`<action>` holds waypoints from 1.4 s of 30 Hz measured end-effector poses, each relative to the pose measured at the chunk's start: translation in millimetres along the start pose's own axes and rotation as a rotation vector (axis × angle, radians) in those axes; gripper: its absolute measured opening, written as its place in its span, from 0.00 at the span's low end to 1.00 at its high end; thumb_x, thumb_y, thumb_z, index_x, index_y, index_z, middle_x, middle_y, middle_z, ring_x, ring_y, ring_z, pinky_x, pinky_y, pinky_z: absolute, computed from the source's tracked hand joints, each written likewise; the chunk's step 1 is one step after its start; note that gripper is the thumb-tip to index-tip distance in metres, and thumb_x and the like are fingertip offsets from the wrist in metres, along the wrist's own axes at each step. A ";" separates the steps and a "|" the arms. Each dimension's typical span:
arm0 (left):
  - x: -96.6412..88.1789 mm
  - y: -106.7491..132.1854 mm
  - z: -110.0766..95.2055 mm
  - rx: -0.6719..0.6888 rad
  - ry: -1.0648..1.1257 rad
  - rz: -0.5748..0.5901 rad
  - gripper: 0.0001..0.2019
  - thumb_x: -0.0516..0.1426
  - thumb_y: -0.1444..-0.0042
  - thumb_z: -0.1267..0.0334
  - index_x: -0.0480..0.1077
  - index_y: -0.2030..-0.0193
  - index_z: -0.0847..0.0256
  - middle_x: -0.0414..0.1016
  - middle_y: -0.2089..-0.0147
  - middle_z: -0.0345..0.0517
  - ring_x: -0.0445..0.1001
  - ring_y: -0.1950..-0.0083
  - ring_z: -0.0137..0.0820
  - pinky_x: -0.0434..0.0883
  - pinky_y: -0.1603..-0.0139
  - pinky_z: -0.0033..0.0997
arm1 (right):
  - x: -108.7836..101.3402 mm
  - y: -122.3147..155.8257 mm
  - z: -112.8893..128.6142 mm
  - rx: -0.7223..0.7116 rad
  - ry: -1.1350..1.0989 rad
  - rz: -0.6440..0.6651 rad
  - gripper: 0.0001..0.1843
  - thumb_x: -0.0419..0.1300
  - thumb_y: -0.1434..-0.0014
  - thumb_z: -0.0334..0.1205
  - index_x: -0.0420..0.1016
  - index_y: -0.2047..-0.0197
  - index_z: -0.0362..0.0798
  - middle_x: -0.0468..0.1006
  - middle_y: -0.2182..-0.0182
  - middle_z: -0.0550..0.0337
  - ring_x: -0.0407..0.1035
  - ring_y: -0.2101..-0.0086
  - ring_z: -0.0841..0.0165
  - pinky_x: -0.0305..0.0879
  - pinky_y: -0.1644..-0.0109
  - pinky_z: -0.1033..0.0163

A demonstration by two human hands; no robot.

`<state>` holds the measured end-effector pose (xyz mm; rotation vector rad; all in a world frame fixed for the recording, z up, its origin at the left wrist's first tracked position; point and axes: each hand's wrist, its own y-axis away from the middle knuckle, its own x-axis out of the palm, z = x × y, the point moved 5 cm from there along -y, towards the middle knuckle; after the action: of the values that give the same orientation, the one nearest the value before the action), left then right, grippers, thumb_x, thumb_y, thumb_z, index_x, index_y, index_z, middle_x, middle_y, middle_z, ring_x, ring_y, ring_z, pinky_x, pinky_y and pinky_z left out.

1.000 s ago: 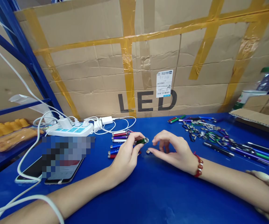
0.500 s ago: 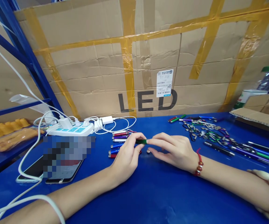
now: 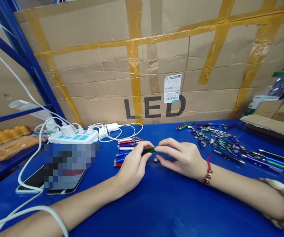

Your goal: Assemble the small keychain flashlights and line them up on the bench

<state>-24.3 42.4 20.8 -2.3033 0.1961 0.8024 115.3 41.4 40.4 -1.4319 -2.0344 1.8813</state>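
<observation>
My left hand [image 3: 133, 166] is closed around a short green metal tube [image 3: 151, 150], pinching it between thumb and fingers with its end toward the right. At that end, the outstretched fingers of my right hand [image 3: 185, 159] touch or nearly touch the tube. Its thumb stays apart below, with a gap showing. A small round metal piece [image 3: 155, 160] lies on the blue table just under the fingertips; whether it is a button cell or a cap I cannot tell. Beside my left hand lie several coloured metal tubes [image 3: 123, 154] in red, purple, white and blue, partly hidden by it.
Right of my hands are scattered carabiner clips [image 3: 222, 144] and pen-like tubes [image 3: 267, 164]. A white power strip [image 3: 85, 136] with cables and two phones [image 3: 69, 186] lie at left. A large cardboard box [image 3: 95, 82] stands behind; an open carton [image 3: 272, 123] is at right.
The right fingertips have shifted slightly at the tube's end, and the small round piece shows more fully. The left hand keeps hold of the green tube. The whole view has moved slightly.
</observation>
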 end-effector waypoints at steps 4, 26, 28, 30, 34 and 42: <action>-2.8 0.2 -2.3 0.021 -0.063 -0.050 0.09 0.47 0.40 0.72 0.60 0.54 0.57 0.70 0.57 0.45 0.69 0.54 0.33 0.66 0.52 0.34 | 0.1 -0.4 0.3 0.054 -0.072 0.004 0.07 0.55 0.43 0.35 0.70 0.61 0.49 0.77 0.66 0.63 0.67 0.79 0.78 0.60 0.75 0.70; -2.3 1.5 2.4 -0.055 0.052 -0.078 0.10 0.49 0.39 0.66 0.59 0.51 0.57 0.69 0.54 0.49 0.70 0.53 0.34 0.69 0.52 0.39 | 30.8 9.5 -21.9 0.297 -0.423 0.337 0.09 0.61 0.47 0.46 0.79 0.65 0.53 0.76 0.68 0.59 0.69 0.66 0.68 0.67 0.63 0.63; -1.8 2.3 3.0 -0.060 0.060 -0.073 0.10 0.49 0.39 0.66 0.59 0.50 0.57 0.69 0.54 0.48 0.70 0.53 0.34 0.70 0.52 0.38 | 33.7 9.7 -19.4 0.258 -0.458 0.363 0.10 0.61 0.47 0.46 0.79 0.65 0.53 0.76 0.67 0.58 0.69 0.66 0.67 0.66 0.60 0.60; -1.1 2.8 3.2 -0.063 0.070 -0.066 0.11 0.49 0.39 0.66 0.59 0.50 0.57 0.69 0.54 0.48 0.70 0.53 0.34 0.71 0.53 0.36 | 36.7 10.5 -17.3 0.232 -0.495 0.390 0.09 0.60 0.46 0.45 0.79 0.65 0.53 0.76 0.66 0.58 0.68 0.65 0.67 0.65 0.57 0.58; -0.4 2.9 1.9 -0.042 0.050 -0.061 0.10 0.50 0.39 0.67 0.59 0.50 0.57 0.70 0.55 0.47 0.70 0.53 0.33 0.69 0.51 0.37 | 40.4 12.7 -17.1 0.230 -0.556 0.419 0.09 0.58 0.44 0.43 0.79 0.63 0.52 0.76 0.64 0.58 0.67 0.63 0.67 0.64 0.56 0.57; 0.1 2.4 2.9 -0.053 0.066 -0.052 0.10 0.49 0.40 0.67 0.59 0.51 0.57 0.69 0.56 0.47 0.70 0.54 0.33 0.70 0.54 0.36 | 41.1 11.0 -18.6 0.303 -0.657 0.412 0.05 0.62 0.47 0.40 0.77 0.68 0.49 0.77 0.65 0.58 0.67 0.63 0.67 0.64 0.55 0.57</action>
<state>-26.5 42.5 17.8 -2.3763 0.1455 0.7134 108.5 79.3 14.5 -1.3434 -1.5817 3.0013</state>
